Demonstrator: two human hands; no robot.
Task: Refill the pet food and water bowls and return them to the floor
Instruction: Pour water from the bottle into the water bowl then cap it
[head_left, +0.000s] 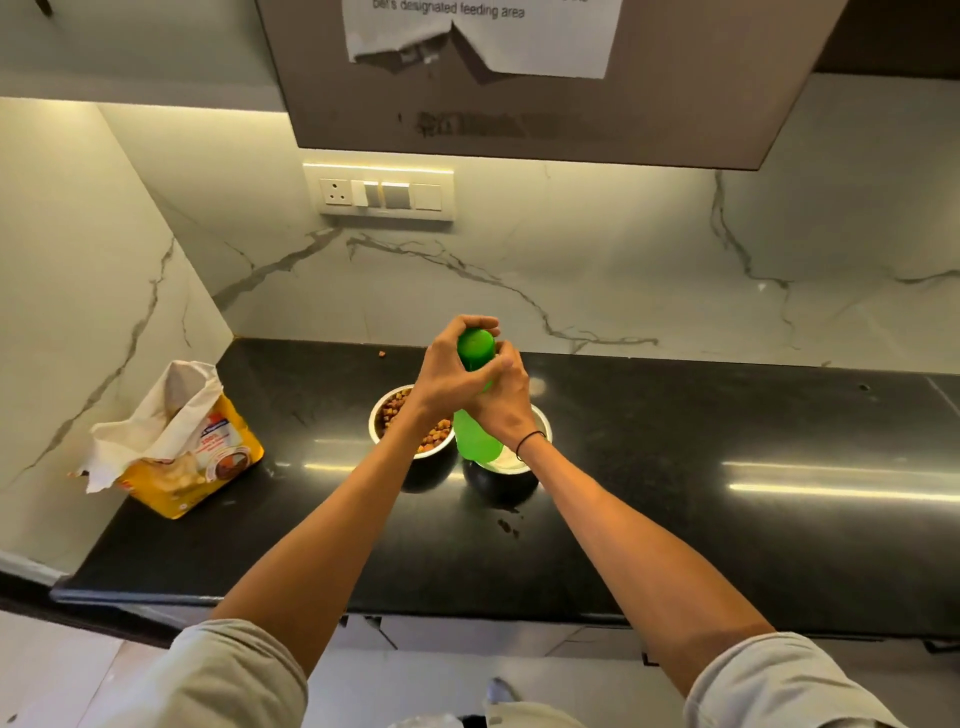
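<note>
Right at the middle of a glossy black worktop (675, 519), both hands grip a green bottle (475, 431) above two steel bowls.

The left hand (447, 371) has its fingers (475, 325) curled over the bottle's cap (475, 343), while the right hand (506, 397) wraps the bottle's body just below, a dark band on its wrist. The food bowl (400, 421), holding brown kibble, sits left of the second bowl (519, 457), the two just beside each other; what the second bowl holds cannot be told. An opened yellow food bag (182, 447) lies near the worktop's left edge, by the corner of the white veined marble wall (623, 270). A switch panel (384, 192) sits under a lit cabinet (519, 104) with a torn paper notice (483, 31).
</note>
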